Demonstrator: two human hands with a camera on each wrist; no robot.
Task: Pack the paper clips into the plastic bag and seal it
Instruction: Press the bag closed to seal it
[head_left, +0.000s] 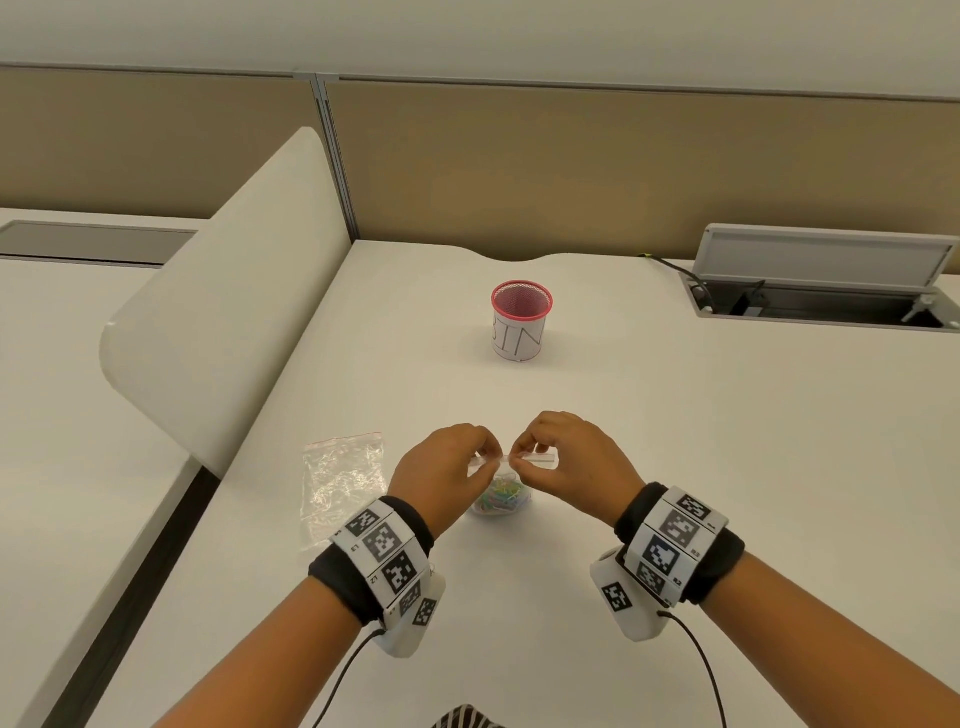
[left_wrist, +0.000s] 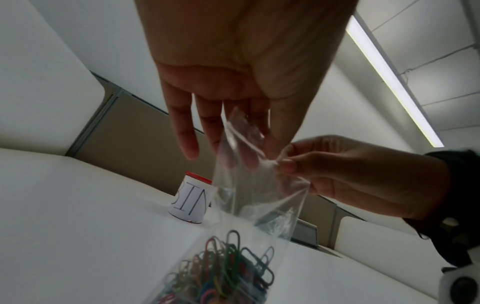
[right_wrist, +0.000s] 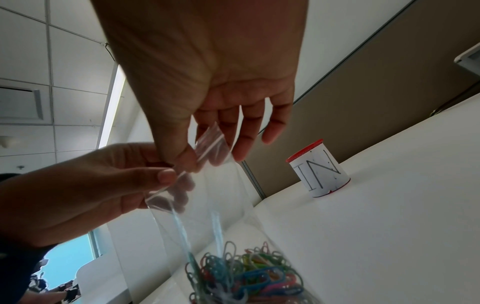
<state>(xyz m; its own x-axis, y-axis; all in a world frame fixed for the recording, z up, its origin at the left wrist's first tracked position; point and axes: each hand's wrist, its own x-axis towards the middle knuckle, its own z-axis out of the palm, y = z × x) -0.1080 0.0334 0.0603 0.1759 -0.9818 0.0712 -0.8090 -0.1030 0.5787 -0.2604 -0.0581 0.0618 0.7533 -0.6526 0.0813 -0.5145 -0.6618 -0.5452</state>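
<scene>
I see my left hand (head_left: 441, 470) and right hand (head_left: 566, 457) both pinching the zip-lock bag's (left_wrist: 259, 205) top strip, coloured paper clips (right_wrist: 249, 275) heaped below them.

The clear plastic bag (head_left: 506, 470) hangs upright above the white desk, held up by its top edge, with its bottom resting on or just above the desk; which, I cannot tell. Its zip strip (head_left: 524, 459) runs level across the top, a pale ridged band. The film is thin, see-through and creased down the sides. The paper clips (head_left: 503, 498) sit bunched in a loose heap at the bottom of the bag, coloured green, blue, yellow, pink and red, tangled over one another. The upper part of the bag holds none.
</scene>
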